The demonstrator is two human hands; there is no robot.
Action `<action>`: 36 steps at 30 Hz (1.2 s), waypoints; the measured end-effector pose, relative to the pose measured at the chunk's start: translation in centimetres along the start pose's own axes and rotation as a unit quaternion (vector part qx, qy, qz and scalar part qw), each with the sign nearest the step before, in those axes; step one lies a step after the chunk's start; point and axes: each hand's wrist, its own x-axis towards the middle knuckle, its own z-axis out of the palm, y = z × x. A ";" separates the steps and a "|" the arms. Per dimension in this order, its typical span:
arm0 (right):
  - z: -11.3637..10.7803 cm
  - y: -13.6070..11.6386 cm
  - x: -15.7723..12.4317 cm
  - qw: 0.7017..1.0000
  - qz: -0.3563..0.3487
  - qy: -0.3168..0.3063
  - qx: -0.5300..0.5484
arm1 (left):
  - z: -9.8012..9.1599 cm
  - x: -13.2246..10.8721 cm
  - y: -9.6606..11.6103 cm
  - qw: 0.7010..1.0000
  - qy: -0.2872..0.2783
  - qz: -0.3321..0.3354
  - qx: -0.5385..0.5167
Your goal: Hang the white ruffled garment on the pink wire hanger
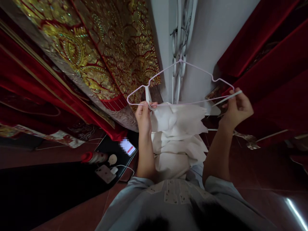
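Note:
A pale pink clothes hanger (197, 68) hangs by its hook from a white metal rack (176, 45) against the wall. Below it drapes a cream ruffled garment (173, 141) with thin straps. One strap (147, 94) loops over the hanger's left notch. My left hand (143, 118) is closed at the lower left of the hanger, pinching that strap by the bottom bar. At the hanger's right end, my right hand (237, 107) pinches the other strap (227, 98), pulled out taut beside the hanger's tip.
Gold-embroidered red garments (108, 48) hang close on the left, red cloth (271, 77) on the right. A black bench (113, 136) at lower left carries a lit phone (130, 149), another phone (106, 174), a white charger (114, 170) and a red-capped bottle (93, 157).

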 end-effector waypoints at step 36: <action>1.9 -2.6 -4.5 0.964 0.058 -0.256 0.052 | 0.0 -0.1 -0.8 1.000 0.005 0.005 0.013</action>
